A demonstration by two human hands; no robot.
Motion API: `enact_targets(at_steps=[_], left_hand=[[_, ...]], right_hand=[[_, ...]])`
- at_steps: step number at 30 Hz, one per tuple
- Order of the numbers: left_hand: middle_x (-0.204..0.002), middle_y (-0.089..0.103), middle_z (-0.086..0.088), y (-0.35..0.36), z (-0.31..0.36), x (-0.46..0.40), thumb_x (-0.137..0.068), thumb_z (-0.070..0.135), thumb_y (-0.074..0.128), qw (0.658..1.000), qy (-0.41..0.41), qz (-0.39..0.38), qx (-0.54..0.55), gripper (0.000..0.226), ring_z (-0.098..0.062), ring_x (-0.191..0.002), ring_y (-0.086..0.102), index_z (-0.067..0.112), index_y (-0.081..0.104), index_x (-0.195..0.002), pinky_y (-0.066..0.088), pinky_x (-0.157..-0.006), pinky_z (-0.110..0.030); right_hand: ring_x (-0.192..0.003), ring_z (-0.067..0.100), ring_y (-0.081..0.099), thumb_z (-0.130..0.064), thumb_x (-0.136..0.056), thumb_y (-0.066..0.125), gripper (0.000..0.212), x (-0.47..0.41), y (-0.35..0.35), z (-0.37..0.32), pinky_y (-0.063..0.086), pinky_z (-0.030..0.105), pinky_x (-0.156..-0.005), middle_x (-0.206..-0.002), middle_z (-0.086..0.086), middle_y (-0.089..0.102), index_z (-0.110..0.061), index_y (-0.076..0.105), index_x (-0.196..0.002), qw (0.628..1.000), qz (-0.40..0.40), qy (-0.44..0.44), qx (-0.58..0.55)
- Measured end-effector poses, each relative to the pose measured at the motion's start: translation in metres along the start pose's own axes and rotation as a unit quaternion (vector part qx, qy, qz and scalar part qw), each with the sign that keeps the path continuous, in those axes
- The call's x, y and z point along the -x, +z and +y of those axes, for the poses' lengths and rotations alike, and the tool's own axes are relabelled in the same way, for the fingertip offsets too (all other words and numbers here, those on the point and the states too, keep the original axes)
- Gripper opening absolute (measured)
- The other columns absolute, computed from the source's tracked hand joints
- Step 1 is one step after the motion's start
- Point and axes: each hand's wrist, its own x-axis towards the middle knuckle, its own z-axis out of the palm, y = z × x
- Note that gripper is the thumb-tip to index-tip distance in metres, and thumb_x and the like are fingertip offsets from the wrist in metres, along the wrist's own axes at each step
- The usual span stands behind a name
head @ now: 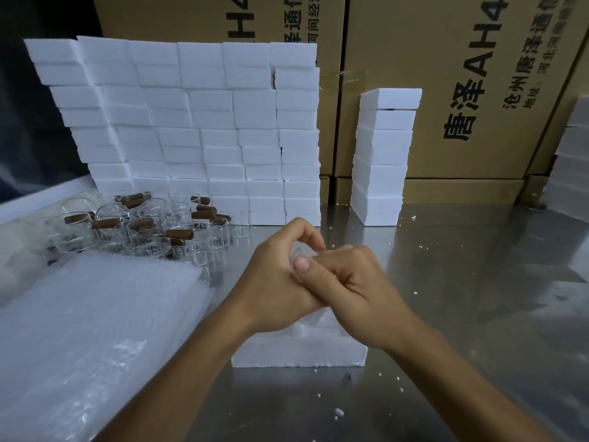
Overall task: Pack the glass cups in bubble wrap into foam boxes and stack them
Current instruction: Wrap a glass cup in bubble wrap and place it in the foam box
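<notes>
Over a white foam box (299, 352) on the steel table (462, 298), both my hands close around a bubble-wrapped glass cup (299, 252), of which only a sliver of wrap shows between the fingers. My left hand (277, 275) curls round it from the left. My right hand (347, 288) grips it from the right, thumb across the front. Several bare glass cups with brown handles (143, 224) lie clustered at the back left. A pile of bubble wrap sheets (89, 330) lies at the front left.
A wall of stacked white foam boxes (197, 132) stands behind the cups. A single tall column of foam boxes (382, 154) stands at the back right, and another stack (570, 167) at the right edge. Printed cardboard cartons (462, 74) form the backdrop. Foam crumbs dot the table.
</notes>
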Motion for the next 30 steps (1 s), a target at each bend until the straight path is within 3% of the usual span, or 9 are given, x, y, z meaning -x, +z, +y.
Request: enact_targets(at_steps=[5,8,10,15,17,20,24,27,30], left_hand=[[-0.071,0.057,-0.009,-0.001,0.004,-0.003,-0.06,0.031,0.082,0.997,-0.03,0.066,0.039,0.043,-0.017,-0.065,0.052,0.008,0.051,-0.08,0.045,-0.055,-0.038],[-0.068,0.053,-0.004,-0.01,0.001,-0.005,-0.055,0.041,0.083,0.975,-0.153,0.113,0.119,0.046,-0.017,-0.061,0.051,0.012,0.052,-0.074,0.039,-0.049,-0.028],[-0.073,0.062,-0.005,-0.017,0.002,-0.005,-0.051,0.046,0.082,0.956,-0.221,0.087,0.17,0.045,-0.022,-0.066,0.058,0.016,0.066,-0.08,0.035,-0.048,-0.026],[-0.088,0.071,-0.009,-0.021,-0.004,-0.004,-0.063,0.055,0.074,0.945,-0.243,-0.003,0.218,0.049,-0.025,-0.077,0.063,0.017,0.078,-0.094,0.04,-0.054,-0.027],[-0.097,0.072,-0.009,-0.026,-0.007,-0.005,-0.075,0.05,0.069,0.928,-0.225,-0.036,0.295,0.045,-0.024,-0.089,0.067,0.013,0.077,-0.101,0.05,-0.073,-0.035],[-0.122,0.063,-0.021,-0.029,-0.009,-0.003,-0.075,0.045,0.073,0.888,-0.216,-0.068,0.4,0.067,-0.034,-0.116,0.056,0.001,0.065,-0.124,0.037,-0.106,-0.045],[-0.143,0.044,-0.033,-0.024,-0.008,-0.002,-0.057,0.046,0.086,0.886,-0.199,-0.061,0.414,0.099,-0.038,-0.123,0.042,-0.002,0.051,-0.137,0.025,-0.106,-0.047],[-0.124,0.057,-0.025,-0.021,-0.01,-0.002,-0.052,0.03,0.093,0.851,-0.166,-0.069,0.493,0.084,-0.037,-0.117,0.049,0.001,0.058,-0.123,0.031,-0.112,-0.047],[-0.109,0.066,-0.017,-0.019,-0.009,0.001,-0.056,0.02,0.092,0.811,-0.139,-0.097,0.559,0.073,-0.03,-0.105,0.064,0.0,0.058,-0.117,0.053,-0.097,-0.038]], right_hand=[[-0.064,0.006,0.057,-0.05,-0.091,0.056,0.018,0.001,-0.002,0.0,0.04,0.018,-0.058,-0.07,-0.014,0.058,-0.036,0.06,-0.08,0.996,0.084,0.023,-0.02],[-0.105,0.01,0.062,-0.052,-0.078,0.075,0.054,0.004,-0.003,0.001,0.052,0.014,-0.075,-0.11,-0.015,0.061,-0.026,0.056,-0.121,0.996,0.082,0.002,0.021],[-0.108,0.01,0.061,-0.049,-0.071,0.083,0.069,0.004,0.001,0.001,0.054,0.017,-0.079,-0.116,-0.016,0.061,-0.026,0.053,-0.129,0.998,0.04,0.009,0.053],[-0.076,0.016,0.069,-0.026,-0.06,0.093,0.05,0.0,-0.002,-0.004,0.06,0.035,-0.067,-0.087,-0.004,0.071,-0.02,0.065,-0.101,0.988,0.035,0.142,-0.046],[-0.078,0.021,0.072,-0.017,-0.061,0.093,0.041,-0.001,-0.009,-0.005,0.06,0.037,-0.071,-0.087,0.005,0.074,-0.014,0.07,-0.095,0.971,0.019,0.191,-0.14],[-0.087,0.024,0.073,-0.012,-0.066,0.084,0.031,-0.003,-0.014,-0.007,0.06,0.031,-0.076,-0.094,0.012,0.076,-0.008,0.074,-0.096,0.932,0.0,0.234,-0.275],[-0.089,0.026,0.073,-0.012,-0.073,0.072,0.023,-0.004,-0.018,-0.01,0.058,0.029,-0.081,-0.098,0.016,0.075,-0.004,0.077,-0.094,0.872,-0.02,0.273,-0.405],[-0.083,0.014,0.069,-0.024,-0.064,0.079,0.019,-0.003,-0.021,-0.011,0.054,0.025,-0.076,-0.092,0.006,0.073,-0.016,0.08,-0.081,0.839,-0.049,0.312,-0.442],[-0.085,0.013,0.068,-0.035,-0.058,0.077,0.03,-0.003,-0.023,-0.011,0.055,0.025,-0.079,-0.095,0.004,0.072,-0.022,0.08,-0.086,0.824,-0.07,0.326,-0.458]])
